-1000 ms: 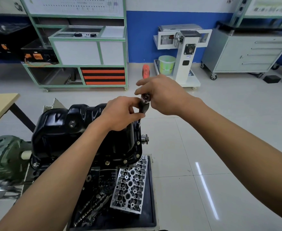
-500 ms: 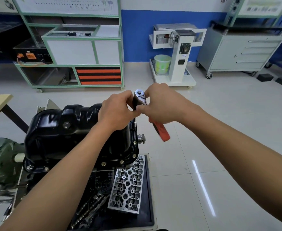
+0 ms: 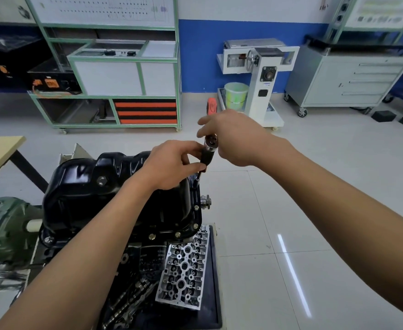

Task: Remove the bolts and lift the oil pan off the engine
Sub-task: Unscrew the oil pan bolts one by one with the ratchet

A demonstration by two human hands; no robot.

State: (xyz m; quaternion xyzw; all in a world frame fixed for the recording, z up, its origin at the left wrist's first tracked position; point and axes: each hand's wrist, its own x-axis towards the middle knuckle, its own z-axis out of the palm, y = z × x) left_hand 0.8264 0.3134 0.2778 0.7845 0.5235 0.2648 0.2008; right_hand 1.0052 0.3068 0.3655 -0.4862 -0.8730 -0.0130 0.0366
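Our left grip (image 3: 169,165) pinches the black extension (image 3: 206,157), steadying it at the rim of the oil pan (image 3: 88,186); just above, our right grip (image 3: 233,139) wraps the ratchet (image 3: 211,141) for turning

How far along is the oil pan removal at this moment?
Early. Nothing looks finished: the oil pan sits on the engine, and bolts show along its near flange. In hand: the left hand grips the black extension, whose tip reaches down to the pan's right edge, and the right hand holds the ratchet on top. Left: the visible bolts, then lifting the pan off.
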